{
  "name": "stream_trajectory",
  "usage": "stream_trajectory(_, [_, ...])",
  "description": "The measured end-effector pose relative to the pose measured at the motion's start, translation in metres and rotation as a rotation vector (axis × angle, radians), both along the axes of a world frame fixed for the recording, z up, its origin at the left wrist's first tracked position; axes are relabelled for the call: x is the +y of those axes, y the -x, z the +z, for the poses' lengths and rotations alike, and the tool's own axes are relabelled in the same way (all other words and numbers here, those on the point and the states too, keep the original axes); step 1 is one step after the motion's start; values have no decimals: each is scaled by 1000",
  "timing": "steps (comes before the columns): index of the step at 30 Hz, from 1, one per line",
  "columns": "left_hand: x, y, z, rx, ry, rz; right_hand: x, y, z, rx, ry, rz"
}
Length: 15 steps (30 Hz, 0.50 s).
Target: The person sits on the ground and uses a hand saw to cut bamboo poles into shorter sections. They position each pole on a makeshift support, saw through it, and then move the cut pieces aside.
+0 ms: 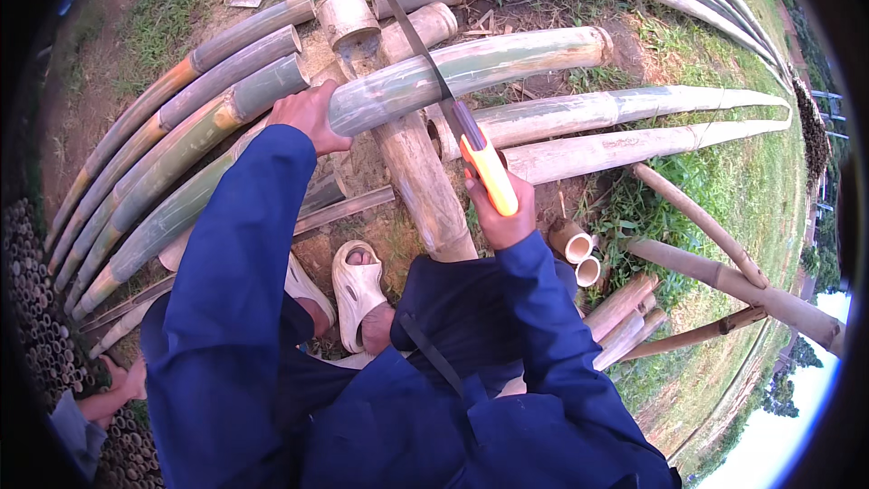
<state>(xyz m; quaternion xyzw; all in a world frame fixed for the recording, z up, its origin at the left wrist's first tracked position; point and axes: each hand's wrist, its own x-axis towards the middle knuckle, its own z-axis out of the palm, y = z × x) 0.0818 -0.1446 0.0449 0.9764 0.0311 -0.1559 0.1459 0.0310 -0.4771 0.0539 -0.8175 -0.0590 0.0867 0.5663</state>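
A long green-grey bamboo pole (480, 62) slopes up from the lower left and lies across a shorter bamboo log (421, 181). My left hand (310, 119) is wrapped over this pole, thumb toward the right. In my right hand (503, 210) is a handsaw (490, 170) with an orange-yellow handle, its fingers closed round the grip. The saw's dark blade points up and away, crossing the pole to the right of my left hand. Whether its teeth sit in a cut cannot be made out.
Several bamboo poles (204, 95) lie at the left, others (625, 109) at the right. A short bamboo piece (347, 18) stands beyond the pole. Two cut tubes (572, 243) rest near my right knee. Crossed poles (724, 276) rise at right. Another person's bare limb (116, 389) shows lower left.
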Motion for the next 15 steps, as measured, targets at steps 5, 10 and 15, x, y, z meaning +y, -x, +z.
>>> stream_trajectory(5, [17, -4, 0, 0, 33, 26, -16, 35, 11, 79, 23, 23])
stream_trajectory(10, [8, 3, -3, 17, 13, 15, -79, 130, 66, 51, 173, 16])
stream_trajectory(15, [5, 0, 2, 24, -1, 18, -10, 16, -5, -9, 25, 15])
